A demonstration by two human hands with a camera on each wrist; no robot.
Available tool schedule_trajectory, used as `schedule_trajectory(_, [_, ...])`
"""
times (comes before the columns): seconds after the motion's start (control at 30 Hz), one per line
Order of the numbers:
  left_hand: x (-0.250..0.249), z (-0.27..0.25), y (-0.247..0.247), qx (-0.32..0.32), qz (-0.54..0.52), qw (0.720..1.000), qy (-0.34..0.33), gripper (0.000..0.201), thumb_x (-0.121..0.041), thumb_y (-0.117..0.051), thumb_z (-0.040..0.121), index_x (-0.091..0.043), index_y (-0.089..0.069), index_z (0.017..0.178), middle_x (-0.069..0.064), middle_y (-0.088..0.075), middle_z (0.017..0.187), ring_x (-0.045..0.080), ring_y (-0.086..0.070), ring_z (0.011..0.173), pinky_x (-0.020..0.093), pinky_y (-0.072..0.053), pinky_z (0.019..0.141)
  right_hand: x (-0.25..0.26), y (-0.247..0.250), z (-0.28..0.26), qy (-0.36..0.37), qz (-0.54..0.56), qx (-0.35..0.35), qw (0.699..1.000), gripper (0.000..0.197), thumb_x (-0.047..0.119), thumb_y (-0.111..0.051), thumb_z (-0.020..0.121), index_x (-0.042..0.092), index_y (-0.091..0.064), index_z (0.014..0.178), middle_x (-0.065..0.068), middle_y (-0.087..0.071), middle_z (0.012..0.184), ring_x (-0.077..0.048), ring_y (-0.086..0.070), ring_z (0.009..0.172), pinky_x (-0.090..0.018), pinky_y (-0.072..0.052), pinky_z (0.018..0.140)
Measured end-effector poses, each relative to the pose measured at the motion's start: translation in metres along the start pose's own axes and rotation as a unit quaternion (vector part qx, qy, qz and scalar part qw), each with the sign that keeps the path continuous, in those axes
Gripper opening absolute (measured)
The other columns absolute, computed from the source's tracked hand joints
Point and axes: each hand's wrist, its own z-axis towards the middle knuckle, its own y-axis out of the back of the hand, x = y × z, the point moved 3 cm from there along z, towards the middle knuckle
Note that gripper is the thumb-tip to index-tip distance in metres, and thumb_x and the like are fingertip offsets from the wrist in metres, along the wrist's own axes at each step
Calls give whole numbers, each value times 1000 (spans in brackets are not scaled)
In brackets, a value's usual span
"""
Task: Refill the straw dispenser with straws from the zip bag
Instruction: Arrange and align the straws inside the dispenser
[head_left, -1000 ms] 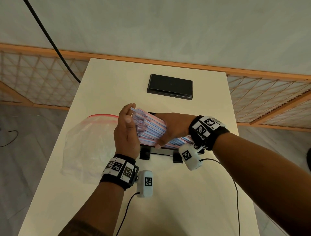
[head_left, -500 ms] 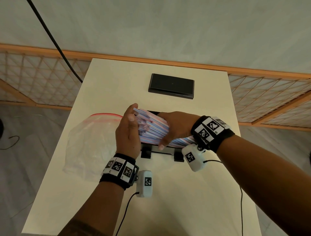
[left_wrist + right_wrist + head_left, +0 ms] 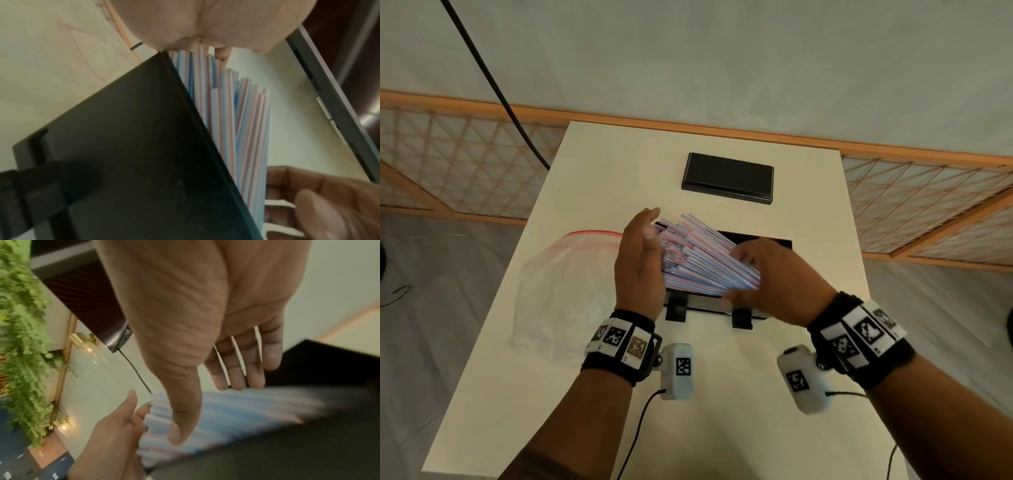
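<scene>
A bundle of red-and-blue striped straws (image 3: pixel 702 262) lies slanted in the open top of the black straw dispenser (image 3: pixel 763 238) at mid table. My left hand (image 3: pixel 642 253) stands edge-up, its flat palm pressing the straws' left ends. At the bundle's right end my right hand (image 3: pixel 767 274) spreads with straight fingers, thumb in front and fingers behind, not gripping. In the left wrist view the straws (image 3: pixel 236 129) rise behind the dispenser's black wall (image 3: pixel 133 146). In the right wrist view my right hand's fingers (image 3: pixel 236 369) hover over the blurred straws (image 3: pixel 226 410). The clear zip bag (image 3: pixel 565 284) with its red seal lies to the left.
The dispenser's black lid (image 3: pixel 727 178) lies flat near the table's far edge. The cream table (image 3: pixel 722 428) shows bare surface in front of the dispenser. A wooden lattice screen (image 3: pixel 928 212) runs behind the table, and a black cable (image 3: pixel 493 89) hangs at the back left.
My right hand has let go of the bundle's middle and slid to its right end. The straws have fanned out and sunk lower into the dispenser. My left hand stays against their left ends.
</scene>
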Motion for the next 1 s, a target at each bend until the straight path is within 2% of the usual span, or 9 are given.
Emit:
schedule_trajectory(0.13, [4,-4,-3,3,20,999,32,77,-75,-22,95,-24,-57,140,-7,-59,143,9,-54,133,44,-44,113,1,-26,-5,4,26,27,999,96,62,-82,71,21,-42,149,1,-48,144,-18,-50,127,-33,-48,105])
schedule_trajectory(0.2, [6,-4,-3,4,29,999,28,80,-76,-22,94,-22,-56,142,-4,-59,143,12,-55,133,45,-44,113,2,-33,0,2,25,35,999,104,63,-82,71,19,-37,153,-1,-45,149,-20,-49,132,-38,-50,106])
schedule_trajectory(0.33, [3,-5,-6,19,70,997,6,85,-78,-18,93,-20,-51,146,-4,-55,147,10,-52,134,41,-44,114,-1,-40,12,1,19,47,999,106,67,-83,65,19,-41,150,-1,-52,146,-21,-53,131,-41,-47,109])
schedule_trajectory(0.43, [-1,-6,-7,14,62,998,5,83,-79,-21,92,-24,-49,147,-5,-53,149,8,-50,136,36,-43,114,-2,-39,20,-2,6,42,999,98,65,-85,64,21,-47,143,-2,-59,136,-23,-58,122,-39,-51,103])
schedule_trajectory(0.53, [-1,-7,-7,2,42,999,10,77,-78,-25,92,-29,-46,149,-7,-50,151,7,-49,137,37,-43,115,-1,-39,22,4,7,32,999,89,60,-87,66,20,-51,137,-4,-63,129,-25,-62,115,-36,-52,96])
schedule_trajectory(0.7, [-1,-8,-8,-2,42,999,4,67,-65,-26,99,-25,-48,148,-4,-52,149,11,-50,137,45,-44,113,2,-40,24,14,10,43,999,88,59,-87,67,23,-54,141,-3,-63,133,-22,-59,121,-34,-47,102])
schedule_trajectory(0.8, [-4,-8,-9,5,61,998,3,81,-78,-24,92,-25,-46,149,-4,-51,151,9,-49,136,38,-44,114,5,-39,23,10,22,61,998,90,55,-89,67,25,-53,144,0,-65,135,-21,-60,123,-30,-47,101])
schedule_trajectory(0.9, [-6,-8,-10,17,89,996,-5,86,-82,-25,88,-25,-44,149,-3,-52,150,10,-52,132,35,-48,109,9,-38,24,7,29,87,996,89,53,-88,69,25,-51,145,0,-65,135,-21,-61,122,-31,-49,101])
schedule_trajectory(1.0, [-6,-8,-10,24,98,995,-15,89,-84,-27,86,-25,-45,149,-4,-53,148,5,-52,128,22,-45,104,13,-36,29,7,19,103,994,80,52,-88,70,22,-58,137,-1,-68,128,-21,-63,116,-28,-47,95])
